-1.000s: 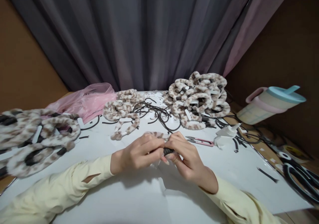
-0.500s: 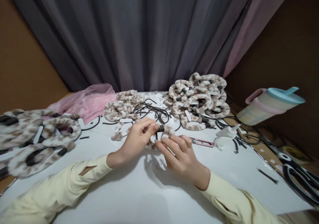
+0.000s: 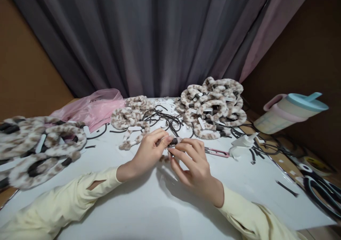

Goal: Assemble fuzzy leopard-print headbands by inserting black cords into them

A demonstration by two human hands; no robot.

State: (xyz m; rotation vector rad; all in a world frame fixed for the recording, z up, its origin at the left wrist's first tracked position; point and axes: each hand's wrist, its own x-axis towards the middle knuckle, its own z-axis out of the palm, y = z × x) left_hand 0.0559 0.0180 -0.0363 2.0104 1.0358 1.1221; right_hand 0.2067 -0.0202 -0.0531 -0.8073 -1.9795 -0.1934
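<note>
Nearest, yellow sleeves enter from seven and five o'clock over the white tabletop (image 3: 119,215). At the centre, the left hand (image 3: 147,151) pinches a spotted furry strip (image 3: 163,158) at its black cord wrapping (image 3: 174,141). Fingers cover most of the strip; only bits show. The right hand (image 3: 193,165) has its fingers drawn in narrowly at the wrapping's lower side; its thumb is mostly hidden, so I cannot tell whether it grips the cord.

At four o'clock, black-handled scissors (image 3: 319,197) are cut off by the frame. At nine, a heap of furry rings (image 3: 64,145) is cropped too. Toward two lie pink thread snips (image 3: 217,152), their tips hidden behind the right hand, near a white squeeze bottle (image 3: 242,145); beyond leans a blue-lidded tumbler (image 3: 289,113).

Farther, a pink plastic bag (image 3: 93,106) lies at eleven, tangled black cords (image 3: 170,119) at twelve, and a ring pile (image 3: 213,108) at one, before the grey curtain (image 3: 160,37).
</note>
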